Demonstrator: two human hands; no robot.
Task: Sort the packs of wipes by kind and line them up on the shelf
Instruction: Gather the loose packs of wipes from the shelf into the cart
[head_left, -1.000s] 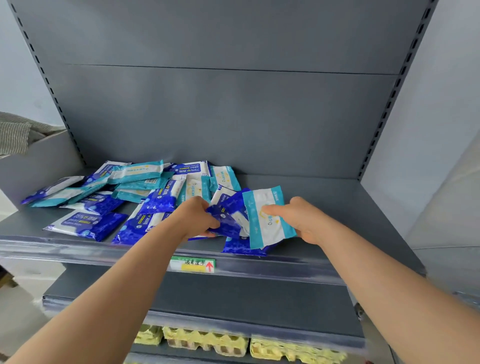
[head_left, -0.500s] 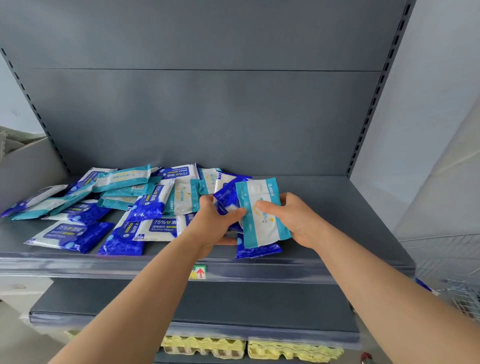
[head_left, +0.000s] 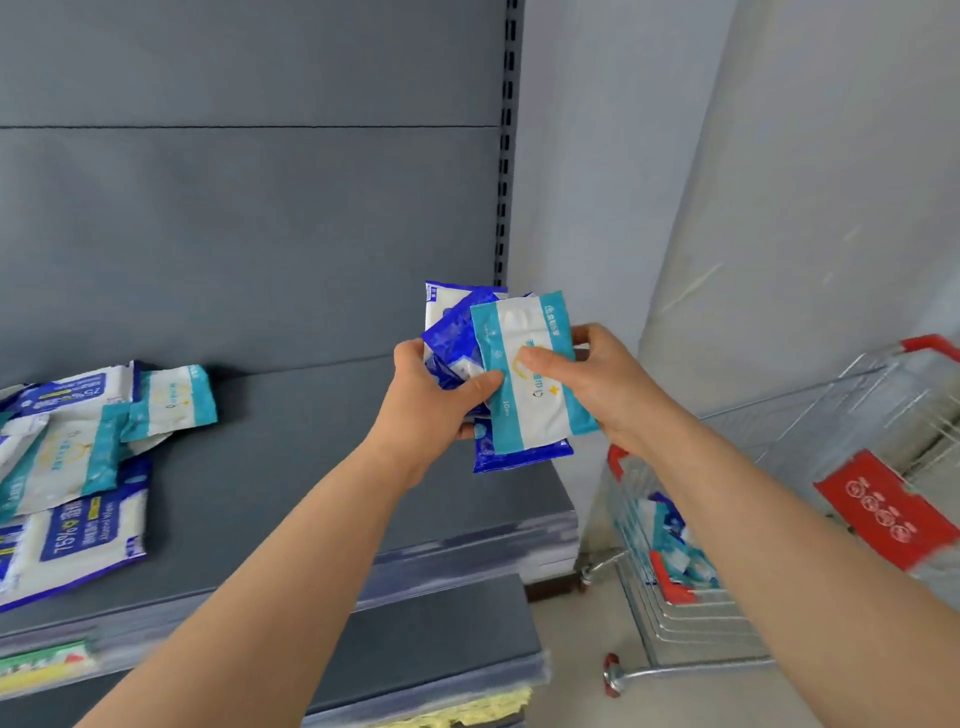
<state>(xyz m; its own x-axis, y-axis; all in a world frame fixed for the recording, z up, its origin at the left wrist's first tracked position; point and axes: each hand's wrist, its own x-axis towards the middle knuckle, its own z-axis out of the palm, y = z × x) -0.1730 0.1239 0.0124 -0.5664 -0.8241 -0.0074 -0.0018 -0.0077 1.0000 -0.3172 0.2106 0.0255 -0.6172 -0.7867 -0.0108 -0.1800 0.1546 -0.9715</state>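
Your left hand (head_left: 431, 400) grips a small bunch of glossy dark-blue-and-white plastic wipe packs (head_left: 452, 332), fingers curled round their lower part and thumb pressed on the front. Your right hand (head_left: 597, 379) pinches a flat teal-and-white plastic wipe pack (head_left: 530, 395) (thumb across its face, fingers behind), and it lies against the front of the blue bunch. You hold all of these in the air above the right end of the grey metal shelf (head_left: 311, 467). A loose heap of mixed blue and teal packs (head_left: 78, 452) lies at the shelf's left end, well apart. At your right stands a wire shopping trolley (head_left: 779, 467) with red trim, with more packs (head_left: 665, 540) in its basket.
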